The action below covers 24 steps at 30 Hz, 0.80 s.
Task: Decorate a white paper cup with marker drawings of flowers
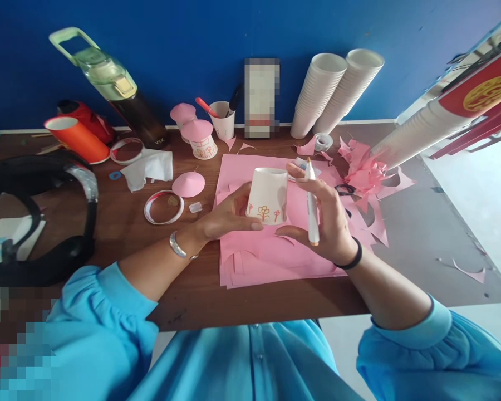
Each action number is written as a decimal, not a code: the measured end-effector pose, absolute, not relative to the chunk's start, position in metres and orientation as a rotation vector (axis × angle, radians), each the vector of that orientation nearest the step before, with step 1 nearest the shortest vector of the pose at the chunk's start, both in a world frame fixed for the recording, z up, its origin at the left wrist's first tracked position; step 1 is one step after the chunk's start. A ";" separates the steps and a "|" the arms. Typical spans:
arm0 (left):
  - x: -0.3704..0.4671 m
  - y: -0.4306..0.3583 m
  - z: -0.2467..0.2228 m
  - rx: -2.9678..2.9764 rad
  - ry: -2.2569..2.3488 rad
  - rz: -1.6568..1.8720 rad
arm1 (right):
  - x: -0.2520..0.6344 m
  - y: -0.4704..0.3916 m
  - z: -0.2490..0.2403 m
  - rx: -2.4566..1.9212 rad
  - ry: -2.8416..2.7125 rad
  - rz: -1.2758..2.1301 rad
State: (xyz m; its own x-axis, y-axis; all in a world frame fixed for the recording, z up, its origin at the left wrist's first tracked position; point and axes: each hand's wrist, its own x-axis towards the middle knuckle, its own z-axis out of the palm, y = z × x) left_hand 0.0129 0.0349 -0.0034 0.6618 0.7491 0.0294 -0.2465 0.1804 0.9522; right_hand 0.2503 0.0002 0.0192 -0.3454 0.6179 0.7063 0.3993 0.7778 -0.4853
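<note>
My left hand (229, 214) is closed around a white paper cup (268, 192), thumb along its lower edge. The cup stands narrow end up, with orange and red flowers drawn around its wide lower end. In my right hand (329, 217) a white marker (313, 209) is held upright, its orange-brown tip pointing up. The right fingers are just right of the cup. Beneath both hands lie stacked pink paper sheets (250, 267). To the left, a pink paper cone (188, 184) rests on the table. Behind it stands a drawn-on cup with a pink cone roof (197, 130).
At the back are a pen cup (224, 125), two paper cup stacks (319, 94) and a tall bottle (133, 106). Pink scraps (365, 167) lie to the right. Tape rings (164, 208) and a black strapped object (83, 223) are at left.
</note>
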 end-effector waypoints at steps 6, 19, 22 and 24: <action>0.014 0.037 -0.001 1.237 0.422 0.665 | 0.252 0.002 0.019 -0.774 -2.047 0.155; 0.017 0.031 -0.006 1.410 0.694 0.762 | 0.251 -0.002 0.023 -0.791 -2.147 0.017; 0.013 0.034 -0.008 1.266 0.673 0.763 | 0.255 -0.007 0.030 -0.738 -2.032 -0.059; 0.012 0.035 -0.009 1.227 0.650 0.762 | 0.257 -0.013 0.034 -0.737 -1.991 -0.083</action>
State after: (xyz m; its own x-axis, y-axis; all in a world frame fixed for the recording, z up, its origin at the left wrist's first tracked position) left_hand 0.0121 0.0355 -0.0088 0.5948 0.8032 -0.0328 -0.1587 0.1574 0.9747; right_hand 0.2570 -0.0125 0.0343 -0.3427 0.4628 0.8175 0.5294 0.8140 -0.2389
